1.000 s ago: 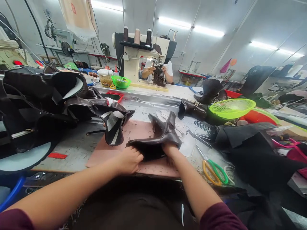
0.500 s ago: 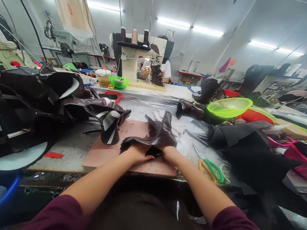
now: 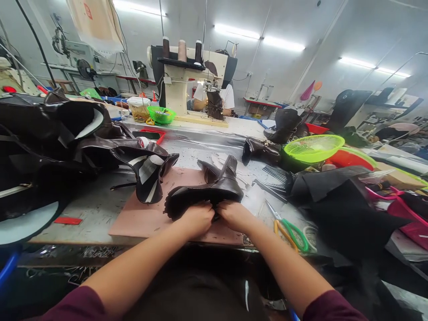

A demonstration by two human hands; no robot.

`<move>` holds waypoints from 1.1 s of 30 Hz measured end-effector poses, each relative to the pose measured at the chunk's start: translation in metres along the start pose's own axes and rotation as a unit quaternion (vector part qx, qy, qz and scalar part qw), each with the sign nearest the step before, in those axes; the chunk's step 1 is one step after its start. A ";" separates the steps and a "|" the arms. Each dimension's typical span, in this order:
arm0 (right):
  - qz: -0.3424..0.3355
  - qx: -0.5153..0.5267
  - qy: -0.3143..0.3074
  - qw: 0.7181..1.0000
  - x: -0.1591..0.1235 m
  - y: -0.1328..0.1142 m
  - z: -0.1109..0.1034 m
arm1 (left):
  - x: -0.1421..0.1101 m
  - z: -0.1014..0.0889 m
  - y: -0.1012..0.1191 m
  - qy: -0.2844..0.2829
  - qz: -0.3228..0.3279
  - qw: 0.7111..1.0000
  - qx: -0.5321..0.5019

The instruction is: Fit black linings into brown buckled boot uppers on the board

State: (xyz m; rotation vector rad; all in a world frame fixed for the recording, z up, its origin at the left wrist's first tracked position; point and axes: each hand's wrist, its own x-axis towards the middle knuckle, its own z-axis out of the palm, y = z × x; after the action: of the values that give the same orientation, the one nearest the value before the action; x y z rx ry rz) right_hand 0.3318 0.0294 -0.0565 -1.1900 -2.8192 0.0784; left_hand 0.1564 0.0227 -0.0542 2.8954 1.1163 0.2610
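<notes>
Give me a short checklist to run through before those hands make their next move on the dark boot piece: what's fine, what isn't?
1. Both hands at the work: ok. The left hand and right hand are at the near edge of the boot piece.
2. Firm hold: cannot tell. The fingertips are partly hidden against dark material.
3. Boot piece over the pink board: ok.
4. Board kept to one piece: not ok. A second boot piece overlaps its left part.
5. Scissors away from the hands: ok. The scissors lie apart, beyond the right hand.
</notes>
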 end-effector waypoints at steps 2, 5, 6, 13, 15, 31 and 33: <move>-0.001 -0.004 -0.010 1.000 0.003 0.002 -0.002 | -0.002 0.005 0.002 0.021 -0.032 0.999 -0.010; 0.047 -0.009 0.003 0.999 0.010 0.001 -0.005 | -0.003 0.012 0.001 0.044 -0.070 0.996 -0.029; 0.075 -0.010 0.014 0.997 0.012 0.001 -0.005 | -0.002 0.013 0.000 0.050 -0.082 0.995 -0.036; 0.141 0.017 0.035 0.989 0.016 -0.002 0.004 | -0.002 0.015 -0.010 0.062 -0.156 0.983 -0.079; 0.129 0.023 0.033 0.991 0.011 0.003 0.010 | -0.003 0.017 -0.010 0.044 -0.145 0.985 -0.084; 0.010 0.069 0.007 0.998 -0.037 -0.003 0.013 | -0.031 -0.001 -0.007 -0.148 0.020 0.984 -0.093; 0.005 0.091 0.000 0.996 -0.044 -0.004 0.011 | -0.044 -0.011 -0.007 -0.180 0.022 0.977 -0.109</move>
State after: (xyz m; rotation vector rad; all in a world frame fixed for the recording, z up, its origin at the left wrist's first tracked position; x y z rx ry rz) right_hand 0.3587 -0.0052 -0.0691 -1.1637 -2.7367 0.3281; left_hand 0.1181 -0.0019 -0.0507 2.6325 0.9011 -0.1299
